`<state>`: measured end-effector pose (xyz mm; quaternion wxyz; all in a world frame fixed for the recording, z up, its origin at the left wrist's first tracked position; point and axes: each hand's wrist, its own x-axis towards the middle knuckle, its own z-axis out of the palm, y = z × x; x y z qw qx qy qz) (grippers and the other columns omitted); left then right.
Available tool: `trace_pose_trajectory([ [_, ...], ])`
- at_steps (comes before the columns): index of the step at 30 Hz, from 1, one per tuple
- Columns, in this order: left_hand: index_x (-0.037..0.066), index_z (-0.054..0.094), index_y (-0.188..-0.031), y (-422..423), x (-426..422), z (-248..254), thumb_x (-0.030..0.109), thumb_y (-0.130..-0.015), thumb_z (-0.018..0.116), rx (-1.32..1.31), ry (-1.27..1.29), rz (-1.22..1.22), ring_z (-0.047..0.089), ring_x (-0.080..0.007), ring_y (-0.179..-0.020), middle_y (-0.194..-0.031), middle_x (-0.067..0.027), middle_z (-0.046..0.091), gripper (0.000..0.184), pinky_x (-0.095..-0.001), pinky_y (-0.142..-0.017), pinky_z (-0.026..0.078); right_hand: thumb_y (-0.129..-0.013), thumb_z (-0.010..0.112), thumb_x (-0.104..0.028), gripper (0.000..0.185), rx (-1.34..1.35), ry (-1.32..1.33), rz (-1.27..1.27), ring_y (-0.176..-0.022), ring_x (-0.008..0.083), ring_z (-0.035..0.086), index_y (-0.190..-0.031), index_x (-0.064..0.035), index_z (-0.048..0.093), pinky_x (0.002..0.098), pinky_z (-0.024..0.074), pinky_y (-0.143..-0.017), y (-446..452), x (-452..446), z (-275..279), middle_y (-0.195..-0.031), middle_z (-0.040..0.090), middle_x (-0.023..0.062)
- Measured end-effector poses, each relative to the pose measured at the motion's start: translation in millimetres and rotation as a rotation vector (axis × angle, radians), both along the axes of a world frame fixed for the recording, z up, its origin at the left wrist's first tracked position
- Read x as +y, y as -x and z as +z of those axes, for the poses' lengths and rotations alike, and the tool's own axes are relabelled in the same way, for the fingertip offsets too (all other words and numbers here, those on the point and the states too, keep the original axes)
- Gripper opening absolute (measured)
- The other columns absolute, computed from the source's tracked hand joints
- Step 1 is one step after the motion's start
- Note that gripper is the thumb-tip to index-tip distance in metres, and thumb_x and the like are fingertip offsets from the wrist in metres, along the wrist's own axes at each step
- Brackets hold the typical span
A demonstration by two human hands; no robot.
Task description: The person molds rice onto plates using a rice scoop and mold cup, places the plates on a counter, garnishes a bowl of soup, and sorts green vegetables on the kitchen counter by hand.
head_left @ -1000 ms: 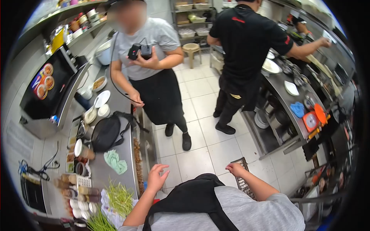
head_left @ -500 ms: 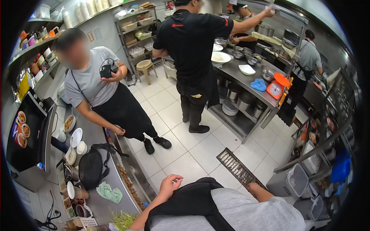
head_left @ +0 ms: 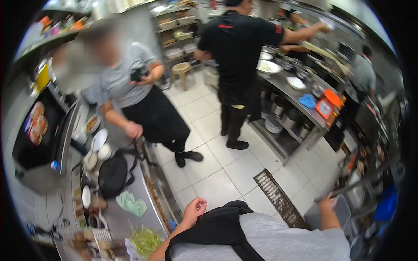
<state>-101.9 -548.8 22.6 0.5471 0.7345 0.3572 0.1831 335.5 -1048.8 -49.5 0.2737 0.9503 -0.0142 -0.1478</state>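
Observation:
My left hand [head_left: 195, 209] is raised in front of my black apron [head_left: 204, 237], above the tiled floor. Its fingers curl loosely inward and I see nothing in them. My right hand [head_left: 327, 203] reaches out to the right, beside the end of a metal rack rail [head_left: 355, 185] and over a grey plastic bin [head_left: 342, 212]. Its fingers are blurred, so whether they grip the rail or only rest near it is unclear.
A steel counter on the left bears a black bag [head_left: 114, 176], a green cloth [head_left: 131, 203] and cut green stalks [head_left: 146, 240]. One person holds a small black device [head_left: 138, 74]. Another in black stands by the steel table. A floor drain grate [head_left: 278, 198] lies ahead.
My right hand has lifted outward to the rail and bin. My left fingers have curled in more. The view has shifted, and the person at left has moved a hand near the bag strap.

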Motion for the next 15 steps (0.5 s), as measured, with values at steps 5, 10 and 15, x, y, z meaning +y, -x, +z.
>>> trace_pose_trajectory([
  [5, 0.005, 0.062, -0.098, 18.3, -17.4, 21.1, 0.021, -0.087, 0.06, 0.037, -0.134, 0.103, 0.061, -0.0188, -0.072, -0.087, -0.0088, 0.063, 0.019, -0.0311, -0.065, 0.049, -0.082, 0.063, -0.039, 0.06, 0.739, -0.553, 0.744, -0.123, 0.0372, 0.047, -0.13, -0.0072, 0.05, 0.0461, 0.0374, -0.103, 9.8, 231.2, -193.8, -0.129, 0.051, 0.0247],
  [10, 0.006, 0.062, -0.099, 52.9, -41.2, 30.0, 0.018, -0.087, 0.06, 0.101, -0.234, 0.353, 0.061, -0.0196, -0.074, -0.091, -0.0081, 0.063, 0.017, -0.0321, -0.069, 0.05, -0.086, 0.061, -0.026, 0.04, 1.179, -0.891, 1.423, -0.107, 0.0366, 0.059, -0.12, -0.0042, 0.057, 0.0427, 0.0473, -0.09, 194.8, 435.1, -39.0, -0.112, 0.062, 0.0219],
  [15, 0.007, 0.062, -0.099, 81.7, -89.2, 19.8, 0.018, -0.086, 0.059, 0.111, -0.117, 0.695, 0.062, -0.0204, -0.071, -0.091, -0.0092, 0.064, 0.017, -0.0329, -0.067, 0.05, -0.092, 0.053, -0.018, 0.027, 1.328, -0.814, 1.35, -0.092, 0.0311, 0.066, -0.116, -0.0081, 0.06, 0.0371, 0.0519, -0.079, 204.3, 493.4, -34.9, -0.104, 0.066, 0.0194],
])
